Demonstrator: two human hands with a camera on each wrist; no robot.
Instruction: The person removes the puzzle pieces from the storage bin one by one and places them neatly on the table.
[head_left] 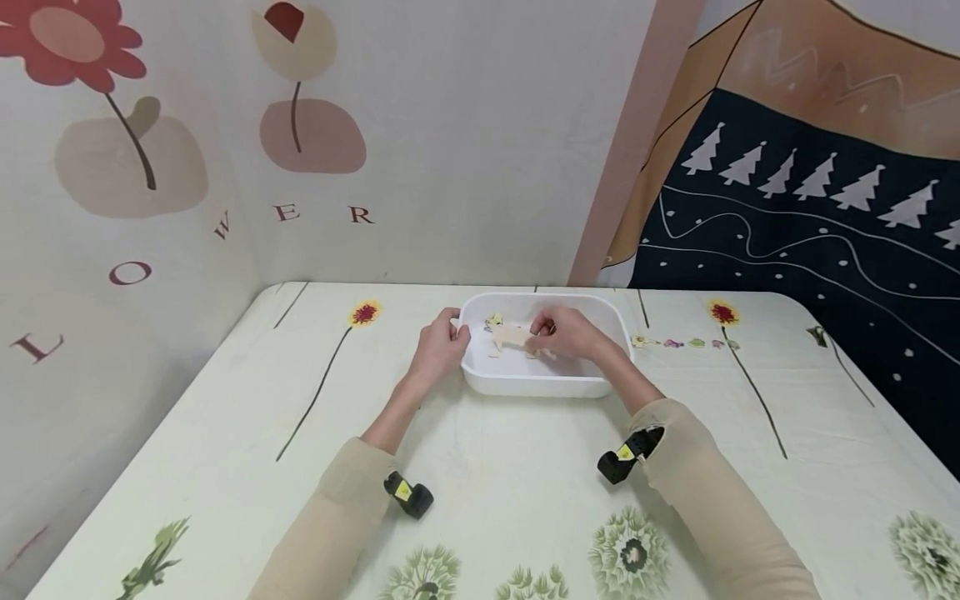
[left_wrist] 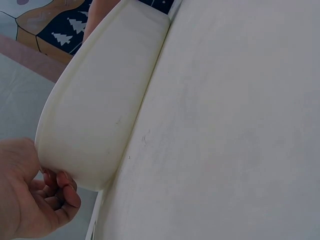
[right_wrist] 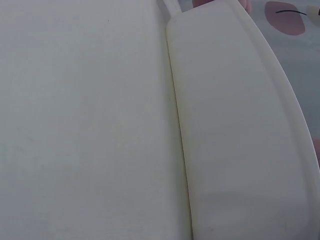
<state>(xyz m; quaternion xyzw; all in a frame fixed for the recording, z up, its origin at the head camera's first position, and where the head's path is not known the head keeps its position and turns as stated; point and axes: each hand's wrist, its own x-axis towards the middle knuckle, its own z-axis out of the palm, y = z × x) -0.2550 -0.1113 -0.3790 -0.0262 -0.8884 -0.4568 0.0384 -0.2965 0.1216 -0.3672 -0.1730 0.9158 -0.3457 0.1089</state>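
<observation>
A white plastic tub [head_left: 536, 386] stands on the table. My left hand [head_left: 440, 343] grips its left rim, thumb and curled fingers at the edge; the left wrist view shows the same hand [left_wrist: 37, 192] at the corner of the tub's wall [left_wrist: 100, 100]. Inside lies a pale cream, four-legged animal figure [head_left: 508, 335], with a yellowish bit [head_left: 493, 320] at its left end. My right hand [head_left: 568, 332] reaches in over the right side and pinches the figure's right end, its fingers partly covering it. From the right wrist, the tub's wall [right_wrist: 240, 120] hides nearly all of that hand.
A pale cloth printed with flowers covers the table [head_left: 480, 475]. Behind it hangs a white printed curtain [head_left: 465, 142], with a dark tree-patterned cloth [head_left: 787, 225] at the right. Both sleeves carry a black wrist camera, left camera [head_left: 408, 495] and right camera [head_left: 628, 455].
</observation>
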